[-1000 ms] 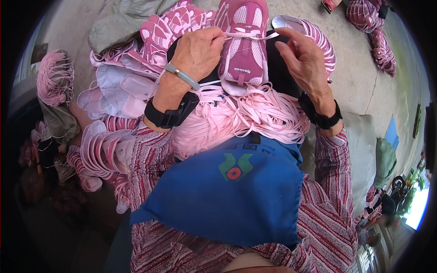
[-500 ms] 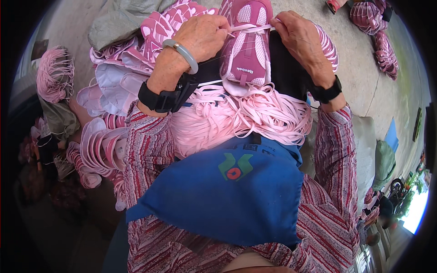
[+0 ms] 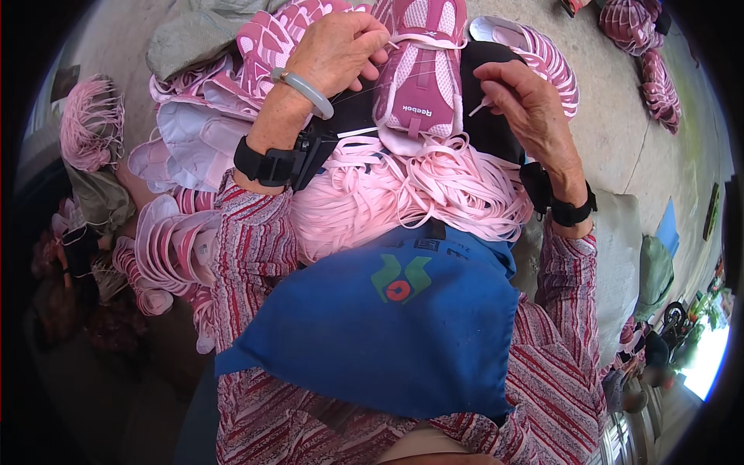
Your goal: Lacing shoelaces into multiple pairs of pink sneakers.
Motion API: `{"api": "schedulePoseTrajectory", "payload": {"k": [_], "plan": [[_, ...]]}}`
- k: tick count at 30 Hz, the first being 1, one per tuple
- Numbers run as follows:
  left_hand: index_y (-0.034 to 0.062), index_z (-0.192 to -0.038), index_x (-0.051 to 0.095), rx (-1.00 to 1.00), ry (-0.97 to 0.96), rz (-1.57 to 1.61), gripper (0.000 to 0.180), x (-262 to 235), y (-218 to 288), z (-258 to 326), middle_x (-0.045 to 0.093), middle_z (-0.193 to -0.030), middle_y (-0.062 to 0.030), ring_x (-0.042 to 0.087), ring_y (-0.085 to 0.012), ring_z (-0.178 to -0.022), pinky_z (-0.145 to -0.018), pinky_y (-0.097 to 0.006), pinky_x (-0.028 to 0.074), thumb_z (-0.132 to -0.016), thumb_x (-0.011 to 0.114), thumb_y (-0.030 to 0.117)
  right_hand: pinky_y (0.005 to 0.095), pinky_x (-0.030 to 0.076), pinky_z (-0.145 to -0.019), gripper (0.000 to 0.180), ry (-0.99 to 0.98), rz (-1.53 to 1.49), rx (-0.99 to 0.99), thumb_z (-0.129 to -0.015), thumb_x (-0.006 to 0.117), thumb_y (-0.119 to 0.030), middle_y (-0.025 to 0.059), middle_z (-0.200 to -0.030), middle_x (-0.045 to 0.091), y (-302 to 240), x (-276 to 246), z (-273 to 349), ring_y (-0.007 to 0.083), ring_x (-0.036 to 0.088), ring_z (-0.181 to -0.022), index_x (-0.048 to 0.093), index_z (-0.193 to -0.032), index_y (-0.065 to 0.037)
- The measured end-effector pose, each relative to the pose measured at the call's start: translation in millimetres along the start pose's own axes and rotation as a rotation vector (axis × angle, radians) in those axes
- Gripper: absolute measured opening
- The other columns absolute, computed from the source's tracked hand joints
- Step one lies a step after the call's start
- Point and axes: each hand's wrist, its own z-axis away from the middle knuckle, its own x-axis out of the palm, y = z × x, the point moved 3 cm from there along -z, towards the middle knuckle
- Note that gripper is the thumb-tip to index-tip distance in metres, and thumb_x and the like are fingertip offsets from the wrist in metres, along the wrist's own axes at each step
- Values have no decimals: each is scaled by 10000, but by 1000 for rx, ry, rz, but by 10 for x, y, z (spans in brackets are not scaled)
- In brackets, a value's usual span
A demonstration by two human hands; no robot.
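Observation:
A pink and magenta shoe upper [image 3: 418, 97] rests between my knees, with a pale pink shoelace [image 3: 428, 40] strung across its tongue area. My left hand [image 3: 341, 50], a grey bangle on its wrist, is closed at the upper's left edge, its fingertips at a short lace end. To the right of the upper, apart from it, my right hand [image 3: 531, 101] pinches a lace's pale tip [image 3: 480, 107] between thumb and forefinger. A thick heap of loose pink laces [image 3: 349, 205] lies on my lap against the upper's lower end.
Stacks of pink shoe uppers lie to the left [image 3: 174, 244] and right [image 3: 546, 62]. Another lace bundle [image 3: 93, 128] hangs at far left. A blue apron [image 3: 387, 333] covers my lap. More uppers [image 3: 628, 31] sit on the concrete floor [image 3: 612, 132] at the far right.
My right hand has come away from the lace across the upper, moving right and down with a lace tip. My left hand has shifted slightly up and left.

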Motion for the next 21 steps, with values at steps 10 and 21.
{"api": "schedulePoseTrajectory", "payload": {"k": [10,21], "plan": [[7,-894,609,-120,70,127,153,110,-55,9,628,-727,-80,592,-115,-552,-448,-241,460,-888,560,152,378,489,-652,126,34,527,-366,-796,625,13,147,-870,569,-58,20,143,333,611,-775,654,-918,1],[26,-954,646,-22,33,93,226,111,-98,-12,637,-765,-32,604,-75,-624,-494,-173,492,-897,628,243,389,475,-641,86,150,529,-330,-846,615,-96,123,-829,541,41,25,108,324,590,-755,587,-903,-38]]}}
